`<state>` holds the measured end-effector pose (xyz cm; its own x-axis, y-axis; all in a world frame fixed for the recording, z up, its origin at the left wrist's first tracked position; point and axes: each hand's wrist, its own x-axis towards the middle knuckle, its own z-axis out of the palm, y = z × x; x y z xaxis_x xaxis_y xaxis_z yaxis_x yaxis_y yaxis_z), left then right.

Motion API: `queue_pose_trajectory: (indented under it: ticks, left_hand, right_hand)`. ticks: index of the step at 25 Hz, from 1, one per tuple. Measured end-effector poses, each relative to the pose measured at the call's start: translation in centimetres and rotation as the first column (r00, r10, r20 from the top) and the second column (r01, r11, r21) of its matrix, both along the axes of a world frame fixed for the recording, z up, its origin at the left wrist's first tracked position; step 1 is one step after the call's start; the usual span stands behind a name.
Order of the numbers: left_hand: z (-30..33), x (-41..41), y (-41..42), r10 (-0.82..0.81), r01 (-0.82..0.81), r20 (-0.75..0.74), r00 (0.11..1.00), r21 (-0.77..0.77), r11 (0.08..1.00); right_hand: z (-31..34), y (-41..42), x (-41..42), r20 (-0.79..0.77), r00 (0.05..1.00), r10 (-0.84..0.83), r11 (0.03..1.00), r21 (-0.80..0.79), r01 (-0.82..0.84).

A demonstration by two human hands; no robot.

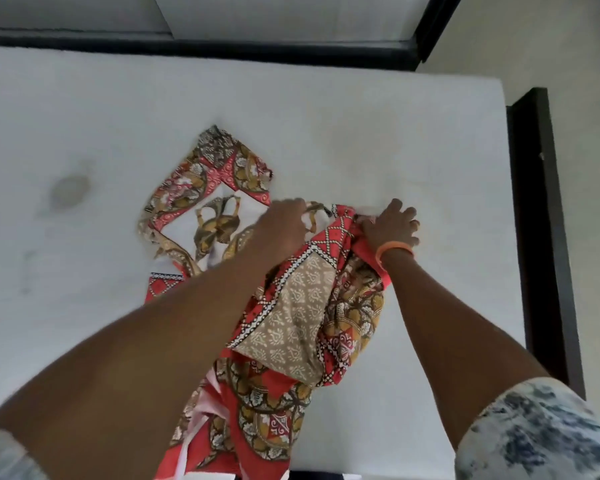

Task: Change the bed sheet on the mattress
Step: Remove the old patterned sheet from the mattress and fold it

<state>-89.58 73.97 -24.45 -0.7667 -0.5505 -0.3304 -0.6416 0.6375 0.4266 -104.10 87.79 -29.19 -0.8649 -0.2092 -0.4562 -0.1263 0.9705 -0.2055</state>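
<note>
Step in hand, as judged: the fresh sheet (288,306) is being opened out on the bare mattress (395,133). No old sheet is seen on the bed, so stripping appears done.

The sheet, printed in red, tan and white, is bunched in a heap at the near middle of the mattress. One part is spread flat toward the far left; the rest trails over the near edge, between the arms.

Left hand (284,225): laid over the white-ground part of the sheet, fingers curled down into the cloth; blurred, so whether it is pinched or only pressed cannot be told. Right hand (390,225): clenched on a red fold at the right of the heap, a bunch of cloth gathered under the fingers. An orange band (394,252) is worn on that wrist.

Next move, as judged: an edge or corner must be found in the heap, then the hands drawn well apart so the cloth is shaken out across the mattress, toward the far side and right corner.

Around: a dark bed frame (534,220) is seen along the right and far sides; pale floor beyond. A greyish stain (70,192) is noted on the mattress at left. Nothing lies on the mattress to block spreading; only the sheet's own tangle stands in the way.
</note>
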Motion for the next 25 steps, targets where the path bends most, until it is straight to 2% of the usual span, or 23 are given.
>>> queue_pose_trajectory:
  ticks: [3,5,7,8,10,11,13,15,17,18,20,22,25]
  left_hand:
    - [-3.6,-3.1,-0.9,0.020,-0.027,0.110,0.994,0.059,0.998]
    - [-5.8,-4.1,-1.3,0.055,-0.085,0.191,0.980,0.154,0.984]
    - [-6.5,-4.0,-2.0,0.057,-0.098,0.245,0.968,0.156,0.983]
    - [-5.9,-3.8,-2.4,0.074,-0.110,0.234,0.969,0.148,0.983]
    - [-3.1,-2.9,-3.6,0.170,-0.187,0.118,0.978,0.154,0.970]
    - [-1.1,-2.4,-4.4,0.254,-0.258,0.047,0.966,0.192,0.947]
    - [4.3,-1.4,-6.3,0.377,-0.354,-0.058,0.925,0.237,0.905]
    - [10.6,-0.3,-8.4,0.446,-0.399,-0.151,0.882,0.263,0.878]
    - [17.2,0.7,-10.0,0.524,-0.433,-0.272,0.807,0.331,0.839]
    - [20.6,1.5,-10.6,0.538,-0.433,-0.341,0.771,0.339,0.835]
    - [26.2,3.0,-11.3,0.490,-0.402,-0.459,0.741,0.282,0.871]
    - [31.4,5.1,-11.7,0.408,-0.373,-0.531,0.742,0.179,0.911]
    - [37.0,8.4,-11.7,0.336,-0.334,-0.589,0.734,0.118,0.935]
  right_hand:
    - [-2.9,1.5,-0.9,0.154,0.949,-0.275,0.949,-0.111,0.293]
    - [-4.4,2.4,-2.0,0.216,0.889,-0.404,0.827,-0.329,0.456]
    - [-4.2,2.9,-3.5,0.357,0.787,-0.503,0.606,-0.504,0.616]
    - [-3.1,3.2,-4.5,0.455,0.712,-0.535,0.462,-0.548,0.697]
    - [-0.2,3.6,-7.0,0.656,0.542,-0.526,0.158,-0.551,0.820]
    - [1.5,3.7,-8.0,0.720,0.488,-0.493,0.061,-0.531,0.845]
    - [6.3,3.4,-10.3,0.783,0.462,-0.418,-0.049,-0.527,0.849]
    - [11.5,2.6,-12.1,0.779,0.501,-0.376,-0.066,-0.562,0.825]
    - [17.5,1.5,-12.9,0.735,0.587,-0.340,-0.029,-0.632,0.774]
    - [20.7,1.0,-12.9,0.690,0.659,-0.299,0.011,-0.688,0.726]
    - [26.7,0.4,-12.0,0.477,0.848,-0.232,0.214,-0.825,0.523]
    - [32.5,0.2,-10.1,0.208,0.969,-0.136,0.426,-0.870,0.247]
    - [39.8,-0.1,-5.9,-0.045,0.994,-0.101,0.478,-0.878,0.009]
